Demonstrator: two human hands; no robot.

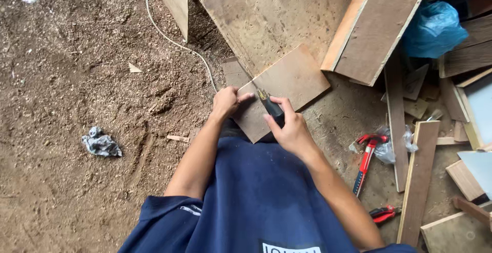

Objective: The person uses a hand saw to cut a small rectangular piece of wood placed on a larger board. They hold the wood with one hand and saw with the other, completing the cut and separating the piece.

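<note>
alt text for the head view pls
Seen from above, a person's left hand steadies a thin wooden panel while the right hand holds a dark-handled blade tool against it. Sawdust floor, red hammer to the right.

A rough woodworking shop: sawdust (102, 78) carpets the dirt floor, cut boards (379, 22) and offcuts (417, 181) lie stacked about, beside a red hammer (365, 160).

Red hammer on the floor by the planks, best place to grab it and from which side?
Probably the long straight handle of the red hammer, taken from above. It lies flat on the floor, bare along its length, while its head end sits against a clear plastic bag. A plank lies close beside it.
</note>
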